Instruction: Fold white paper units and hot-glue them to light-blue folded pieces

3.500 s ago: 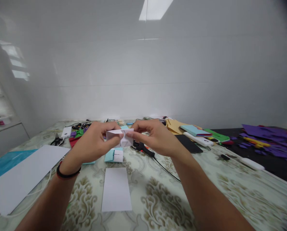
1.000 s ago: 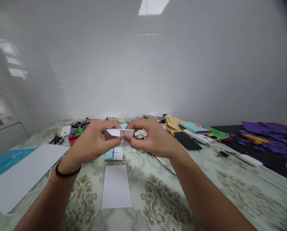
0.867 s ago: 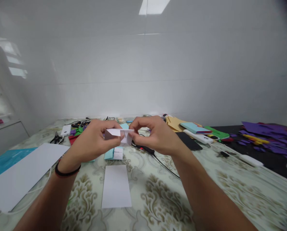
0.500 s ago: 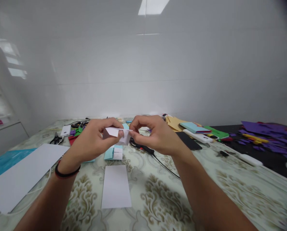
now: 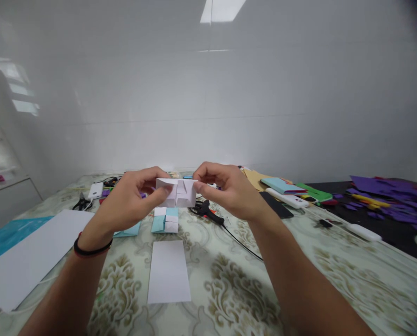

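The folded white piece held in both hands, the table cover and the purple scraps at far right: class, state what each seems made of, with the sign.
Folded white piece: thin matte paper; it keeps sharp creases. Table cover: likely vinyl or oilcloth, slight sheen, printed damask pattern; maybe cloth. Purple scraps: probably foam sheet or card; matte, flat cut pieces, too blurred to settle.

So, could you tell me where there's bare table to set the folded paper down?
Bare tablecloth nearer than the black phone and purple scraps; also between the white strip and glue-gun cord. The far edge is crowded.
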`<state>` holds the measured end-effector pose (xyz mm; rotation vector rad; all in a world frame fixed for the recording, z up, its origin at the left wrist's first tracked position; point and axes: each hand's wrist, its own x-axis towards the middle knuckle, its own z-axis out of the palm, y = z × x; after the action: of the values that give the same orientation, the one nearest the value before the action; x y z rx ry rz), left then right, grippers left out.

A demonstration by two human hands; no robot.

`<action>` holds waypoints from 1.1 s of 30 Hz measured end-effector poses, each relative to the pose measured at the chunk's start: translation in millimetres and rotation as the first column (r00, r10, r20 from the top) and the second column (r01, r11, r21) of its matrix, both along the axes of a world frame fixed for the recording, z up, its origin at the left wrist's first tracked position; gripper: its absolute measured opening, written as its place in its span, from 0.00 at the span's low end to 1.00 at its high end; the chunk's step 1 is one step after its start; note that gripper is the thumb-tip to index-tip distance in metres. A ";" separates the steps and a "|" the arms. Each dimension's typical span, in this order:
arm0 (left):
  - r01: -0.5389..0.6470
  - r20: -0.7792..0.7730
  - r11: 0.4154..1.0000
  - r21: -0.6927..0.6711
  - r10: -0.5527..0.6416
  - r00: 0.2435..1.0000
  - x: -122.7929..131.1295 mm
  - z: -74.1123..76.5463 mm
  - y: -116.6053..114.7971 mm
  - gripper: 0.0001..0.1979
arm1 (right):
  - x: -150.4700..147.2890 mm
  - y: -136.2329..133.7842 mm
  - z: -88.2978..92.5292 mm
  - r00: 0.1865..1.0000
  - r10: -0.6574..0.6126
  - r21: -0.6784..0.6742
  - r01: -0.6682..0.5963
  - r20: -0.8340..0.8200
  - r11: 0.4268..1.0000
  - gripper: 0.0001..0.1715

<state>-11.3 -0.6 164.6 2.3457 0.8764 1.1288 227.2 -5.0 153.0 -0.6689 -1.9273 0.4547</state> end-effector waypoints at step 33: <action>-0.212 0.361 0.963 0.166 0.141 0.922 -13.8 5.4 11.3 0.28 | 7.6 27.2 -7.7 0.988 -0.103 -0.092 0.093 -0.114 0.991 0.13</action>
<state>-25.2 10.8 170.1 2.1479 0.8901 1.7182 234.8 22.3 145.3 -0.7725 -1.7623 0.5074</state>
